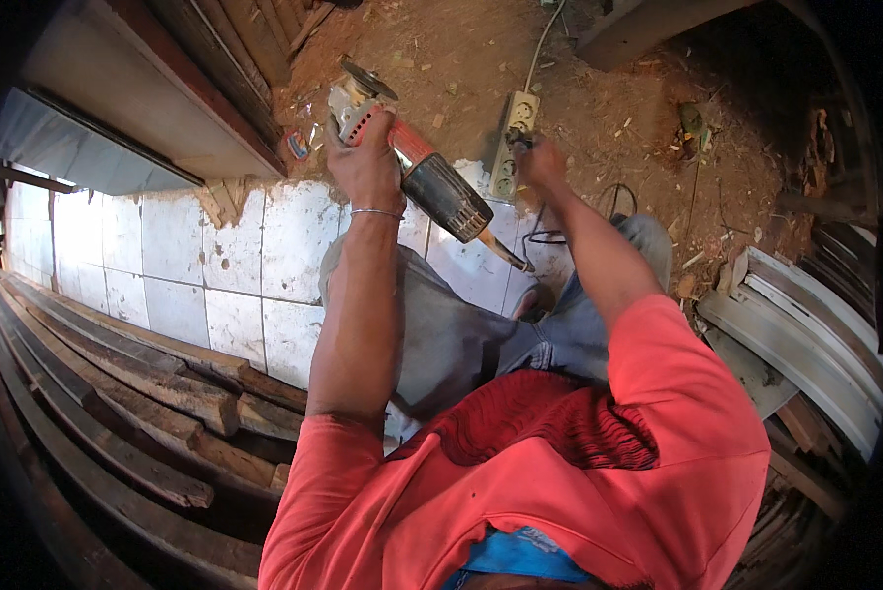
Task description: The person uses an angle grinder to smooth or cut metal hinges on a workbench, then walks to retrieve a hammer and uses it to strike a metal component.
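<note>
In my left hand (363,162) is a red and black angle grinder (417,167), gripped near its metal head with the disc (370,81) at the upper end. Its dark body tilts down to the right, over my knees. My right hand (545,167) is closed on a black plug (520,138) at a pale power strip (522,113); whether the plug is seated in a socket is partly hidden by my fingers. A dark cable (545,236) loops below that hand.
Long wooden planks (136,403) lie along my left beside white floor tiles (233,256). A wooden structure (176,98) stands at upper left. Dirt floor (648,128) with chips surrounds the strip and its white cord. Pale metal pieces (795,334) lie at right.
</note>
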Demonstrator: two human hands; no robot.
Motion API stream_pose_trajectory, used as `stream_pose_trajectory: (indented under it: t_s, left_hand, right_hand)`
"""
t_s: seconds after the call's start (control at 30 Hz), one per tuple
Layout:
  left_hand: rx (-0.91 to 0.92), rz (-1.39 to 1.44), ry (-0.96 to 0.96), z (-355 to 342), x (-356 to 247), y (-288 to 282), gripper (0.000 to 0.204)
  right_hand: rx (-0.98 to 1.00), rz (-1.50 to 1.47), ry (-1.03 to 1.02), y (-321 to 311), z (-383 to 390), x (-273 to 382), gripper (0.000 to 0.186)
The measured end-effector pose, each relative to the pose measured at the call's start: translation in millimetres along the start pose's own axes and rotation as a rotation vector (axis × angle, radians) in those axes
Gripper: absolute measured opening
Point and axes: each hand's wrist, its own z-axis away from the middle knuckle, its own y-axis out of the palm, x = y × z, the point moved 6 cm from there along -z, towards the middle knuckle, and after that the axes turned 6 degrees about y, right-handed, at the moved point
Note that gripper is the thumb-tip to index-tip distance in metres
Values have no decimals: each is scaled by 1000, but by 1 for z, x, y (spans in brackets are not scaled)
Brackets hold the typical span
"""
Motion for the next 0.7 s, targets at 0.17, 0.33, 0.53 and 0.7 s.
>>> stream_pose_trajectory:
  t_s: [0.17, 0.33, 0.53, 0.7]
  left_hand:
    - [-12, 32, -10, -2, -11, 5, 47]
    - [8, 14, 10, -5, -4, 0, 47]
    - [12, 55, -21, -1, -9, 2, 47]
    - [7, 57, -33, -7, -5, 5, 49]
  right_hand:
    - [-9, 73, 76, -6, -3, -31, 34]
    - [28, 228, -20, 9, -13, -17, 31]
    - [26, 258, 55, 14, -20, -16, 29]
    - [147, 304, 134, 21, -28, -16, 31]
